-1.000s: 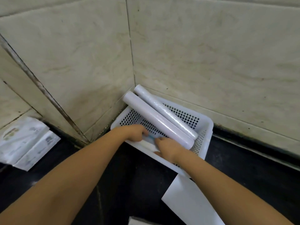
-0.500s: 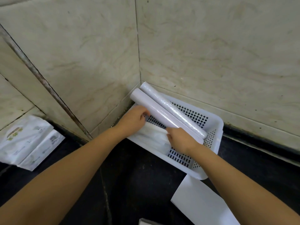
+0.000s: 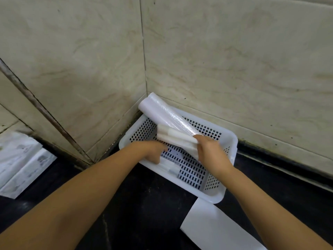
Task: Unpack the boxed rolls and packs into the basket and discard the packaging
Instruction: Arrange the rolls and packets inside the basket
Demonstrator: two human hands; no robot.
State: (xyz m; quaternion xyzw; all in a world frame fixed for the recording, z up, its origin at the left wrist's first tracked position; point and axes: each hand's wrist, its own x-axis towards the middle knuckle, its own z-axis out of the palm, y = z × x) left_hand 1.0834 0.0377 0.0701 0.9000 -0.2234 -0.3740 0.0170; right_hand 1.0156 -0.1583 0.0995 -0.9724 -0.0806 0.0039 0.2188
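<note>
A white perforated basket (image 3: 228, 141) sits on the black counter, pushed into the wall corner. Two long white rolls (image 3: 162, 114) lie slanted across it, their far ends resting on its back-left rim. My right hand (image 3: 210, 152) is shut on a bundle of short white packs (image 3: 175, 137), held tilted above the basket floor beside the rolls. My left hand (image 3: 153, 150) reaches into the basket's near-left part, fingers down, touching another white pack (image 3: 169, 168) that lies along the near wall.
A flat white sheet of packaging (image 3: 212, 230) lies on the counter in front of the basket. White printed packs (image 3: 21, 165) are stacked at the far left. Tiled walls close in behind and to the left.
My right hand has lifted a bundle of packs up from the basket. My left hand has dropped from the rolls' end to the pack by the near wall.
</note>
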